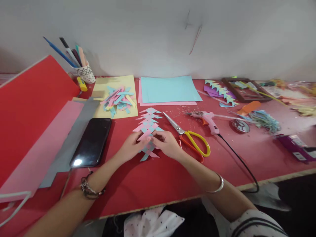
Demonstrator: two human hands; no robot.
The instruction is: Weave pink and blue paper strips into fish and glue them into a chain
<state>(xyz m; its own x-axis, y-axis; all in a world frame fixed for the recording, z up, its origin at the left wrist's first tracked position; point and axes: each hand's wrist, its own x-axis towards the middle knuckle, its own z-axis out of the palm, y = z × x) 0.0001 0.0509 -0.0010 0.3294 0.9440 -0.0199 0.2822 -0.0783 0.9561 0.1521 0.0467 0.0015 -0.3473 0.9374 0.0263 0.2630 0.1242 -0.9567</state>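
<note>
A braided paper strip (pixel 149 120) of pink and light blue pieces, with pointed ends along both sides, lies lengthwise in front of me on the red table. My left hand (pixel 134 144) pinches its left edge, thumb over the paper. On the opposite edge my right hand (pixel 167 144) is closed, thumb and fingers on the strip near the left thumb. Both hands hide part of the weave. Scissors (pixel 186 133) with yellow and orange handles lie just right of my right hand, blades partly apart.
A pile of cut paper strips (pixel 119 100) lies on a yellow sheet (pixel 98 86). Blue sheets (pixel 170 89) are behind. A phone (pixel 92 141) lies left; a pink glue gun (pixel 208 121) with a black cord lies right. A pen cup (pixel 86 73) stands by the wall.
</note>
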